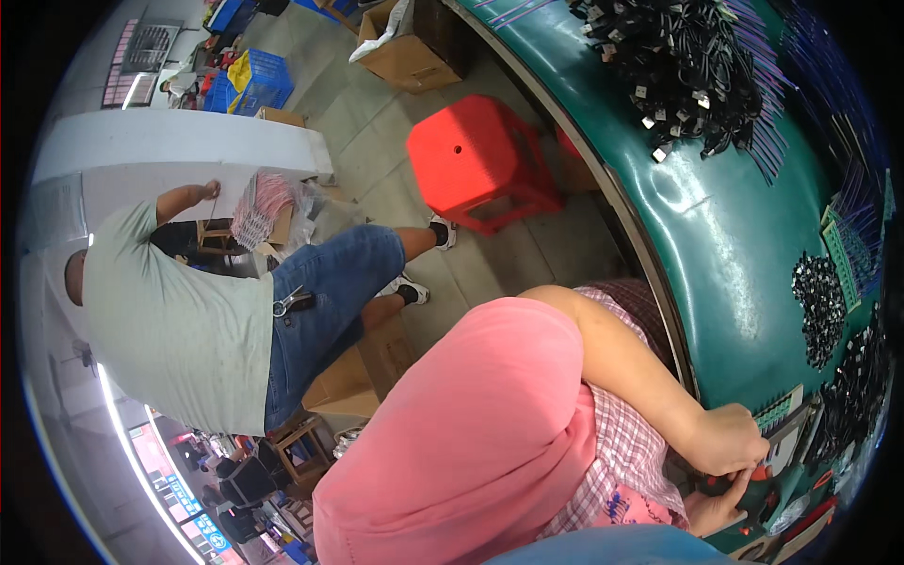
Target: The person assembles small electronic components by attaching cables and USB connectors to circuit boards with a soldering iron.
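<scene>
At the lower right, my left hand (725, 439) is closed, its fingertips bent down beside a small red-orange part (764, 471) at the bench edge. Just below it, my right hand (716, 511) is partly hidden by the apron and the left hand. One of its fingers reaches up towards the left fingertips, and the others curl in. Whatever either hand grips is too small or covered to make out. A metal fixture (791, 435) stands close past my left hand, next to a row of green connector-like pieces (778, 411).
The green bench (702, 254) carries black cables with metal plugs (692, 80), small black parts (817, 306) and more black cables (852, 405). Left are a red stool (471, 151), cardboard boxes (410, 56), a blue crate (268, 80) and a person in denim shorts (325, 301).
</scene>
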`<act>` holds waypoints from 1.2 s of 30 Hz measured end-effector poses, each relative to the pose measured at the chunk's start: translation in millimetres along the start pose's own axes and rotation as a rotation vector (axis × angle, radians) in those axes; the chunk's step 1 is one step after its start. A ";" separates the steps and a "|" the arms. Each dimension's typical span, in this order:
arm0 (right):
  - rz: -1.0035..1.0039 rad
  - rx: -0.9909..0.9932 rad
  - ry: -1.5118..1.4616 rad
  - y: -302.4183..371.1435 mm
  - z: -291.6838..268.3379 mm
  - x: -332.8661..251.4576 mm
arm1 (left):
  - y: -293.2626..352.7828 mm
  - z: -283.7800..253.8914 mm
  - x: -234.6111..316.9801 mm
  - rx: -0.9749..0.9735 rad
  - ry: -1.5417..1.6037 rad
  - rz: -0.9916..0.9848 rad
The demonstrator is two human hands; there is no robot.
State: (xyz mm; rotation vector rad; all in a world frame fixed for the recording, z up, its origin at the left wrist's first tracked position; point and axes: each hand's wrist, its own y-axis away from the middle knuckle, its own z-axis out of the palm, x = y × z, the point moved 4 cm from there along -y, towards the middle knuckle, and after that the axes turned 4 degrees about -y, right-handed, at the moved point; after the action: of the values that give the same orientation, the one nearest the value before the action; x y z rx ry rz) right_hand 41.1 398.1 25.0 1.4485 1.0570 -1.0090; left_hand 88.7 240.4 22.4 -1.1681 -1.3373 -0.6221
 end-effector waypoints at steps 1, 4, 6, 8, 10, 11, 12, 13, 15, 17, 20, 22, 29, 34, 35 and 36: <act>-0.009 -0.152 -0.035 -3.1 -1.0 -1.0 | -2.1 0.2 -0.7 -0.067 -0.018 0.003; 0.040 -0.047 0.104 -29.0 -24.4 11.3 | -11.8 -8.8 7.3 -0.218 -0.028 0.005; -0.024 -0.118 0.104 -17.8 -27.7 5.5 | -12.8 -7.1 12.9 -0.341 -0.005 0.017; 0.110 0.009 0.209 9.6 -19.1 -4.6 | -15.1 -0.2 14.4 -0.452 -0.126 0.016; 0.116 -0.169 0.189 7.4 -20.8 4.5 | -17.5 -5.9 12.5 -0.494 -0.005 -0.078; 0.065 -0.207 0.198 16.2 -7.5 -4.6 | -16.4 -6.5 9.9 -0.523 0.033 -0.116; 0.020 -0.241 0.212 25.5 8.7 -21.7 | -16.2 -4.8 10.0 -0.586 0.027 -0.083; 0.127 -0.286 0.290 26.3 10.0 -28.7 | -15.4 -6.4 7.9 -0.566 0.056 -0.112; 0.042 -0.281 0.169 23.0 -3.4 -20.4 | -21.5 -7.5 16.6 -0.611 0.091 -0.138; 0.031 -0.271 0.110 28.6 -12.0 -20.2 | -23.0 0.4 25.9 -0.666 0.079 -0.130; -0.044 -0.131 -0.060 28.9 -22.0 -12.1 | -24.2 13.2 25.6 -0.734 0.075 -0.134; 0.010 -0.273 0.083 26.7 -28.0 -8.5 | -27.7 14.5 26.0 -0.770 0.068 -0.136; 0.062 -0.289 0.137 31.0 -26.8 -26.7 | -23.7 17.9 30.5 -0.826 0.023 -0.235; 0.015 -0.280 0.113 25.0 -31.1 -17.0 | -24.8 27.9 20.3 -0.849 0.020 -0.243; 0.007 -0.271 0.067 25.9 -33.1 -8.7 | -25.0 28.5 20.9 -0.841 -0.038 -0.207; 0.016 -0.249 -0.003 24.7 -31.1 -3.8 | -26.1 28.6 20.6 -0.836 -0.087 -0.172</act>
State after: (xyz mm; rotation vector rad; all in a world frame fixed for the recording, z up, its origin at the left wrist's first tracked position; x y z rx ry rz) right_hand 65.5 426.7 38.5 1.2501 1.1250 -0.8351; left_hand 57.8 262.2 44.6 -1.7595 -1.2848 -1.3468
